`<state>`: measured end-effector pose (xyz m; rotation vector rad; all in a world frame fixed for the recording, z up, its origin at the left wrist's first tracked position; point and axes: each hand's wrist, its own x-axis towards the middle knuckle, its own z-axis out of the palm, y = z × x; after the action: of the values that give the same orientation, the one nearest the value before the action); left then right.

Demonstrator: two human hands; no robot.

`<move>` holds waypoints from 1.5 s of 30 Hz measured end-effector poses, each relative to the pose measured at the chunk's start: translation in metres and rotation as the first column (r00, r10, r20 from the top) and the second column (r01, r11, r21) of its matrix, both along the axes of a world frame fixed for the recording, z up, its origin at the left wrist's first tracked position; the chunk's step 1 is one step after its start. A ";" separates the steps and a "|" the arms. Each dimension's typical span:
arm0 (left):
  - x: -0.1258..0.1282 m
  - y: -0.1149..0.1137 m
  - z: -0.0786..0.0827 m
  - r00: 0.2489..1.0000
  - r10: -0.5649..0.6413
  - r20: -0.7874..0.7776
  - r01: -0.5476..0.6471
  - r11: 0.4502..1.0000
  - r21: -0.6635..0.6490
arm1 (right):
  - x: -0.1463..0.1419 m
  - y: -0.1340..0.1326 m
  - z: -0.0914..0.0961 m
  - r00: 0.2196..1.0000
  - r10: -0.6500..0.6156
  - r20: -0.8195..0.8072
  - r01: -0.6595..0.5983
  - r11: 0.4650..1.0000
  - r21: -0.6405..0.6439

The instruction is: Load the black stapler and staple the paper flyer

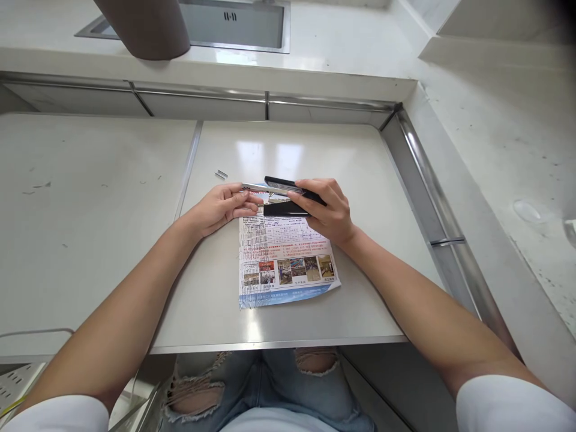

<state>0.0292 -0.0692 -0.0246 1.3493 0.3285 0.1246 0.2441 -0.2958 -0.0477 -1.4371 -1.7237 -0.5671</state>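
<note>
A black stapler (288, 208) is spread apart above a printed leaflet (292, 246), its cover raised and its silver staple channel exposed. My right hand (330, 210) is wrapped round the hinge end. At the channel's front end, my left hand (224, 207) pinches the metal tip between thumb and fingers. Whether a staple strip sits inside the channel I cannot tell. Two short strips of staples (221, 174) lie on the table just beyond my left hand. The leaflet has many small staple-like marks down its left side, and its lower right corner curls up.
The white folding table (360, 162) has a metal seam (191, 156) left of the leaflet. Small dark scraps (47, 185) lie at the left. Behind stands a counter with a steel sink (238, 27) and a brown bin (146, 27). Another counter (508, 150) borders the right.
</note>
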 end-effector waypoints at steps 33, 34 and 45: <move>0.010 -0.023 -0.001 0.941 -0.337 0.034 0.094 0.356 0.930 | 0.006 0.012 0.008 0.884 -0.167 -0.436 0.166 0.985 -0.041; 0.010 -0.024 0.000 0.943 -0.333 0.029 0.101 0.367 0.925 | 0.006 0.012 0.008 0.879 -0.167 -0.446 0.162 0.986 -0.050; 0.001 -0.030 0.009 0.933 -0.082 0.351 -0.266 0.501 0.824 | 0.003 0.011 0.010 0.894 -0.119 -0.432 0.069 0.989 -0.130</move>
<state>0.0304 -0.0989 -0.0153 2.2878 -0.0023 0.7047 0.2475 -0.2851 -0.0382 -1.5913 -1.3466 -0.1726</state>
